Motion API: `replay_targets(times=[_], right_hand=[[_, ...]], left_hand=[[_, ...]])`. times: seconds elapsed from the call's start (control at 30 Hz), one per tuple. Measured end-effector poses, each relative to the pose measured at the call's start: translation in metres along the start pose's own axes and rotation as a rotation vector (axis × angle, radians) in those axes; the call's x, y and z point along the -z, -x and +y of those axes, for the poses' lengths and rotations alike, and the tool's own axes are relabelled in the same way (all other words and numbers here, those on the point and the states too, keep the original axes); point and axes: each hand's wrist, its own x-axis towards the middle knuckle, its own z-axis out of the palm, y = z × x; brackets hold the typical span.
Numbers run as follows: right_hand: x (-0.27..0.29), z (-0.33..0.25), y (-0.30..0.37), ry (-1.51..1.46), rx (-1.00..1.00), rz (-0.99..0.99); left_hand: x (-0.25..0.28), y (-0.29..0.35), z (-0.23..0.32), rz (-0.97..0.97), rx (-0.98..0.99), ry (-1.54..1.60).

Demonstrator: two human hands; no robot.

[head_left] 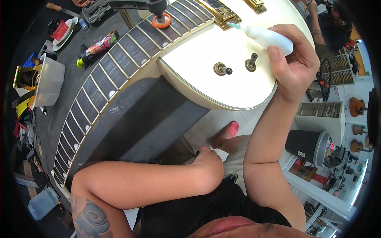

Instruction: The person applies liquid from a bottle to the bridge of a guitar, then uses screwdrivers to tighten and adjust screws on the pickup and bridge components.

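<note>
My right hand (295,59) is closed around a small white squeeze bottle (270,39) with a thin pale-blue tip. The tip points left, at the end of the fretboard beside a gold pickup (224,18). That pickup sits in a cream electric guitar body (198,67), which carries two toggle switches (223,69). Its dark fretboard (109,73), with metal frets and pale inlays, curves down to the left. A black clamp with an orange ring (161,21) presses on the upper frets. Low in front of me, my left hand (209,162) is curled closed, its fingers mostly hidden from view.
Left on the dark bench (67,91) are a translucent plastic tub (49,81), a colourful cylinder (99,43) and scattered tools. A black bin (303,144) stands at right, near a drawer cabinet (321,115). Another person (331,31) is at upper right. Guitars (357,107) hang beyond.
</note>
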Motion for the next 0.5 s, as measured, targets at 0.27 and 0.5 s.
replay_targets(times=[0.27,0.5], right_hand=[[-0.0033,-0.0019,-0.0013,0.024,0.002,-0.003],[-0.0052,-0.0032,-0.0014,0.021,0.002,0.008]], left_hand=[[-0.0029,-0.0017,0.0001,-0.002,0.001,-0.006],[-0.0004,0.0009,0.0005,0.017,0.003,-0.014]])
